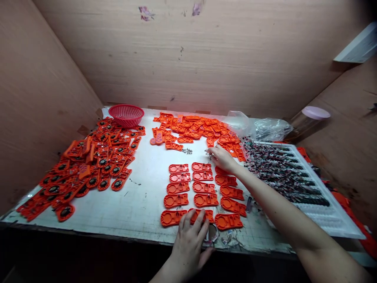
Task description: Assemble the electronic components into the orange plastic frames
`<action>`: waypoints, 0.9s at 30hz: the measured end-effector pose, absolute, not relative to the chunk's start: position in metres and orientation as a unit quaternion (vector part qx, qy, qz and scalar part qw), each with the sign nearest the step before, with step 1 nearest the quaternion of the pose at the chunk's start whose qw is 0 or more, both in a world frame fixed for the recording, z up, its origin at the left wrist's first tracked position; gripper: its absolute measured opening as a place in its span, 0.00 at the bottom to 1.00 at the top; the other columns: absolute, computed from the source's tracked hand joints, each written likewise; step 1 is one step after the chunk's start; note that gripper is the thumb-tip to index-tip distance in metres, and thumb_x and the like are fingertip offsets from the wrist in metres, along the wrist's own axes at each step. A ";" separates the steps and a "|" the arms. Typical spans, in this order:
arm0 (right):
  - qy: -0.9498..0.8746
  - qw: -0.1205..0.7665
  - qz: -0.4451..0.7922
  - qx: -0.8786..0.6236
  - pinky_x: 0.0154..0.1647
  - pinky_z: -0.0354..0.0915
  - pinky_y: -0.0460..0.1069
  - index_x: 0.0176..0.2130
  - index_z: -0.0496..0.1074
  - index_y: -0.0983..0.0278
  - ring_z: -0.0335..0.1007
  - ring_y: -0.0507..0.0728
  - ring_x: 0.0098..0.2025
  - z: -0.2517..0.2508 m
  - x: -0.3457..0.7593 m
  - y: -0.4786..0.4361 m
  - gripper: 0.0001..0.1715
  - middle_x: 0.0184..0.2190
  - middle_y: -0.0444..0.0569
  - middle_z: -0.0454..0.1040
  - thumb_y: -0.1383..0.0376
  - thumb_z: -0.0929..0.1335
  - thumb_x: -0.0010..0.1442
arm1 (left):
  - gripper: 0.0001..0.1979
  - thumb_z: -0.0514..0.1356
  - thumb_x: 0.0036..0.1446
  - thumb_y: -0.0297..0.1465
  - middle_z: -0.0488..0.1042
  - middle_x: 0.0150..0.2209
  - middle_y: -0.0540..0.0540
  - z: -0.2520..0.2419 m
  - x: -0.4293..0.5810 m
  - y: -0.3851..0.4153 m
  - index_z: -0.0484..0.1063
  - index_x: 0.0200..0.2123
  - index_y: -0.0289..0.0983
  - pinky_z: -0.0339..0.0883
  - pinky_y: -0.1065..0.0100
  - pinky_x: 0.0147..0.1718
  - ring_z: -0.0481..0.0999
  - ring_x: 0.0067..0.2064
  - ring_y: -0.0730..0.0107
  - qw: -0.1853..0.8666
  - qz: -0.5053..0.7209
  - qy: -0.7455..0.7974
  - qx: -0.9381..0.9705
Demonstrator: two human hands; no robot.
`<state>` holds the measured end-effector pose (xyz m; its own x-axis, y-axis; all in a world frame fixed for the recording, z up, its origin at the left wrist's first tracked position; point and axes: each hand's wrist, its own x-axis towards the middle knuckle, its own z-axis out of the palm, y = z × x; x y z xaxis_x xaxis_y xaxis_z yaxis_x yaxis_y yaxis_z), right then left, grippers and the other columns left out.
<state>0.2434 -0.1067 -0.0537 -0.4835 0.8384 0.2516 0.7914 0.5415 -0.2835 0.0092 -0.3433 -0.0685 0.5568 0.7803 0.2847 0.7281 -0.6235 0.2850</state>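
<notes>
My left hand [190, 241] lies with its fingers stretched over an orange plastic shell [207, 215] in the front row and touches it. The shell has a round recess at one end, like the others laid in three columns, such as this orange shell [176, 200]. Farther back, my right hand [220, 158] reaches over the table with its fingertips drawn together at a few small metal pieces [209, 155]. What sits between those fingertips is too small to make out. Another little pile of metal pieces [187, 151] lies to their left.
A heap of orange shells with black round parts [103, 162] covers the left side. Behind are a red basket [126, 114] and piled orange shells [200, 127]. On the right stand a white foam tray [321, 214] of wired circuit boards [279, 169], a plastic bag [272, 129] and a lidded jar [309, 122].
</notes>
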 end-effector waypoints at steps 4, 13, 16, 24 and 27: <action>-0.852 0.185 0.060 -0.486 0.47 0.63 0.53 0.42 0.71 0.67 0.64 0.61 0.44 -0.059 0.246 -0.099 0.15 0.37 0.55 0.73 0.77 0.63 0.56 | 0.25 0.59 0.55 0.44 0.66 0.58 0.43 -0.066 0.010 -0.342 0.68 0.53 0.39 0.57 0.50 0.52 0.60 0.57 0.48 0.067 0.229 0.426 0.873; -0.835 0.222 0.112 -0.492 0.45 0.64 0.52 0.43 0.70 0.66 0.66 0.59 0.43 -0.057 0.248 -0.100 0.17 0.38 0.52 0.74 0.78 0.63 0.54 | 0.13 0.56 0.59 0.30 0.72 0.46 0.40 -0.029 0.025 -0.298 0.69 0.48 0.37 0.65 0.54 0.48 0.68 0.49 0.57 0.178 0.371 0.455 0.789; -0.826 0.236 0.137 -0.493 0.44 0.65 0.52 0.38 0.71 0.66 0.68 0.59 0.42 -0.050 0.239 -0.101 0.12 0.37 0.53 0.74 0.77 0.64 0.54 | 0.11 0.57 0.59 0.31 0.72 0.44 0.41 -0.021 0.024 -0.286 0.71 0.46 0.38 0.66 0.53 0.48 0.69 0.48 0.58 0.212 0.394 0.465 0.764; -0.667 0.420 0.396 -0.471 0.38 0.70 0.50 0.45 0.66 0.64 0.72 0.55 0.36 -0.012 0.209 -0.213 0.14 0.33 0.48 0.74 0.63 0.68 0.59 | 0.22 0.61 0.57 0.37 0.74 0.50 0.42 -0.025 0.043 -0.279 0.68 0.54 0.38 0.68 0.59 0.51 0.75 0.48 0.64 0.636 0.506 0.436 0.387; -0.615 0.451 0.436 -0.478 0.39 0.71 0.52 0.40 0.70 0.62 0.72 0.56 0.37 -0.010 0.208 -0.257 0.11 0.35 0.49 0.74 0.60 0.69 0.58 | 0.20 0.68 0.49 0.36 0.78 0.42 0.43 -0.030 0.057 -0.274 0.75 0.45 0.35 0.72 0.65 0.44 0.78 0.38 0.69 0.722 0.501 0.402 0.258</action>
<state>0.2080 -0.2573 -0.0100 -0.1364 0.9811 0.1372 0.1942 0.1623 -0.9674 0.0574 -0.2743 -0.0301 0.1759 0.9303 -0.3218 -0.5155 0.3656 0.7750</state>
